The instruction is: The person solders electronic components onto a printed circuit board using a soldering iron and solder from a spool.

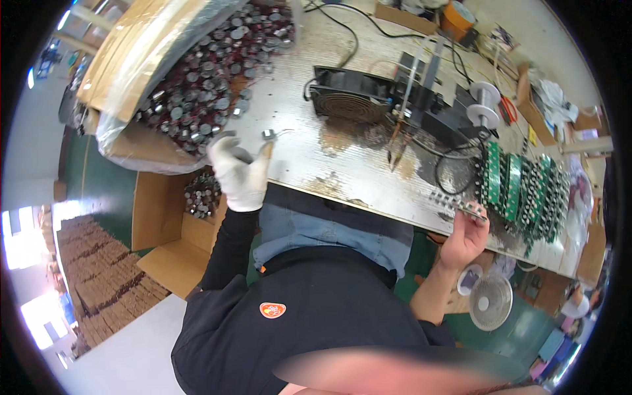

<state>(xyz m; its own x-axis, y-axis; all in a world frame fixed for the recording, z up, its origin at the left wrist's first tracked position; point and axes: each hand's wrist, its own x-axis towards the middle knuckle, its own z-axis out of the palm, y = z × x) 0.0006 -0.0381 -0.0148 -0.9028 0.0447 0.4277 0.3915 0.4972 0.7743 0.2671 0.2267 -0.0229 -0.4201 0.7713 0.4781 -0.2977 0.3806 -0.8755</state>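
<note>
My left hand (238, 174), in a white glove, is over the table's left part with thumb and fingers spread apart. Just beyond its thumb tip is a small round silver motor-like part (268, 133) with thin wires; I cannot tell whether the thumb touches it. A large heap of similar silver parts with reddish wires (204, 89) lies beside that hand in a plastic-lined carton (135, 66). My bare right hand (466, 237) pinches a narrow strip with rows of small metal pieces (447, 201) at the table's front edge, close to a row of green boards (520, 187).
A black fan (349, 95) stands mid-table beside a soldering stand (421, 99) with a thin upright rod. Behind the green boards is a white spool (485, 104). An open carton (174, 257) with more silver parts sits below, left. Cables run along the back.
</note>
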